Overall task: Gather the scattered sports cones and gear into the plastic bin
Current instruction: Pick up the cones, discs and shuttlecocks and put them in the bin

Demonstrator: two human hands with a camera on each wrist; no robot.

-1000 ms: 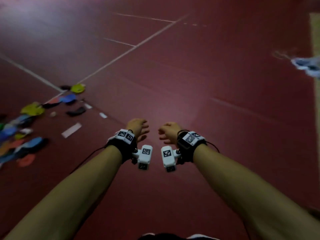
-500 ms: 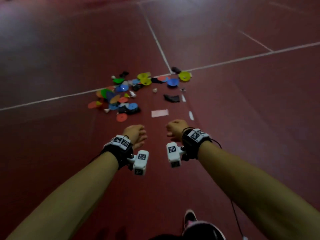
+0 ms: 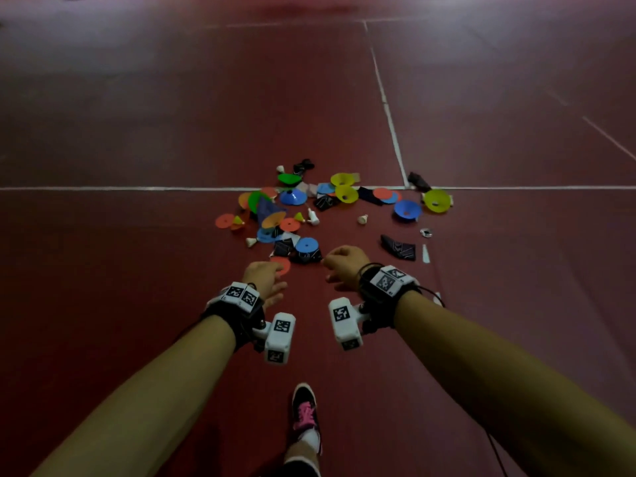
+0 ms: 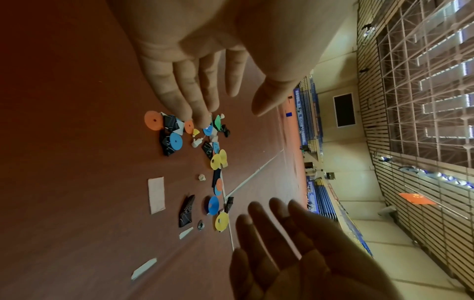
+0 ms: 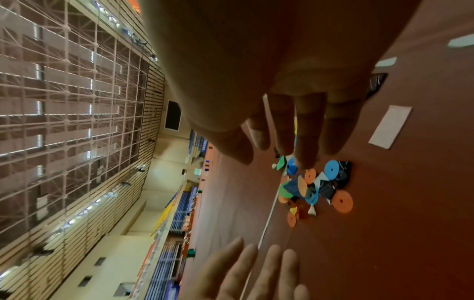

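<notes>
Spread over the red court floor [image 3: 137, 132], just this side of the crossing of white lines: disc cones [image 3: 292, 197], dark folded cloths [image 3: 399, 247], shuttlecocks [image 3: 362, 219]. No plastic bin in any view.

Likely trouble: treading on the nearest orange disc cone [image 3: 282, 265] with the leading shoe [image 3: 304, 407] and skidding on the smooth floor; grabbing overlapped cones and cloth together and spilling half on the carry; overlooking the small shuttlecocks at the fringe; crushing their feathers under stacked cones.

Left hand [image 3: 263, 278] and right hand [image 3: 346, 265] both empty, fingers loose and spread wide, hovering short of the near edge of the pile.

Against half a second back: much closer to the pile, now centred ahead; shoe further forward; fingers less curled.
</notes>
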